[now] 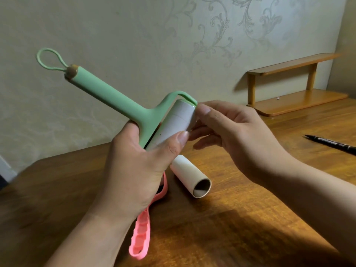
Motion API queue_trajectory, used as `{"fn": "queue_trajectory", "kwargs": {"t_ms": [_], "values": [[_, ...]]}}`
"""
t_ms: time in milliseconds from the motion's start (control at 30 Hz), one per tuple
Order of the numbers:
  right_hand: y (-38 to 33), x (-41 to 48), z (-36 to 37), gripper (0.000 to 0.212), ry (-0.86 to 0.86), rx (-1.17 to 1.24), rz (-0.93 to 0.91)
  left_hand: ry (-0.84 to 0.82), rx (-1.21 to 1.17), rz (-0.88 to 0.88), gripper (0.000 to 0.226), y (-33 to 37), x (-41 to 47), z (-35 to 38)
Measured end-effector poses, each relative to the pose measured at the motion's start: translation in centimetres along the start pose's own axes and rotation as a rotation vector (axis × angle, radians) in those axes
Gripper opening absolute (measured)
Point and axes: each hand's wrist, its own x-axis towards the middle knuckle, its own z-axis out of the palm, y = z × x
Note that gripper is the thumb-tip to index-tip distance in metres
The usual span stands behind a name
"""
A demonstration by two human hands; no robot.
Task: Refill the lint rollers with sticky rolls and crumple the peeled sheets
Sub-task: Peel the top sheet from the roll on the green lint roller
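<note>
1. The left hand grips the green lint roller up above the table. Its thumb presses on the sticky roll sitting in the roller.
2. The right hand pinches the far end of that roll, thumb on top and fingers curled under.
3. A second roll lies on the table, just beside a pink lint roller.
4. The roll may not be pushed in all the way, so a hard tug could pop it out.
5. A sheet peeled too fast could rip or stick to the fingers.
</note>
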Motion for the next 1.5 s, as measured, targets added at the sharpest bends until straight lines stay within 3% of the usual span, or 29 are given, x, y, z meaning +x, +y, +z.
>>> {"fn": "queue_trajectory", "kwargs": {"t_ms": [133, 433, 567, 700, 800, 867, 933, 1033, 1167, 1367, 1500], "values": [[-0.3, 0.2, 0.4, 0.024, -0.001, 0.309, 0.135, 0.033, -0.034, -0.051, 0.052, 0.0, 0.1, 0.0], [-0.2, 0.2, 0.4, 0.019, -0.025, 0.330, 0.203, 0.024, -0.020, -0.059, 0.054, -0.4, 0.1, 0.5], [0.1, 0.4, 0.2, 0.010, -0.044, 0.344, 0.220, 0.013, 0.003, -0.053, 0.071, -0.9, 0.3, 0.3], [0.2, 0.6, 0.1, 0.017, -0.052, 0.319, 0.199, -0.069, -0.164, -0.129, 0.096, -1.5, 0.7, 0.5], [0.4, 0.7, 0.0, 0.022, -0.016, 0.364, 0.206, -0.001, -0.276, -0.184, 0.101, -1.8, 0.9, 0.8], [0.6, 0.8, 0.0, 0.019, -0.008, 0.410, 0.212, 0.104, -0.319, -0.153, 0.096, -1.8, 1.0, 0.8], [0.7, 0.8, 0.2, 0.013, -0.018, 0.443, 0.204, 0.156, -0.216, -0.072, 0.079, -1.7, 0.7, 0.7], [1.1, 0.7, 0.6, 0.010, -0.040, 0.459, 0.185, 0.052, -0.012, 0.024, 0.053, -1.5, 0.0, 0.7], [1.0, 0.5, 0.7, 0.007, -0.078, 0.468, 0.151, -0.100, 0.156, 0.114, 0.064, -1.4, -0.6, 1.3], [0.4, 0.4, 1.2, 0.011, -0.065, 0.538, 0.195, 0.039, 0.308, 0.183, 0.041, -0.9, -0.2, 1.1], [0.3, 0.2, 1.5, 0.035, -0.086, 0.528, 0.202, -0.008, 0.231, 0.172, 0.041, -0.4, -0.5, 1.2]]}}
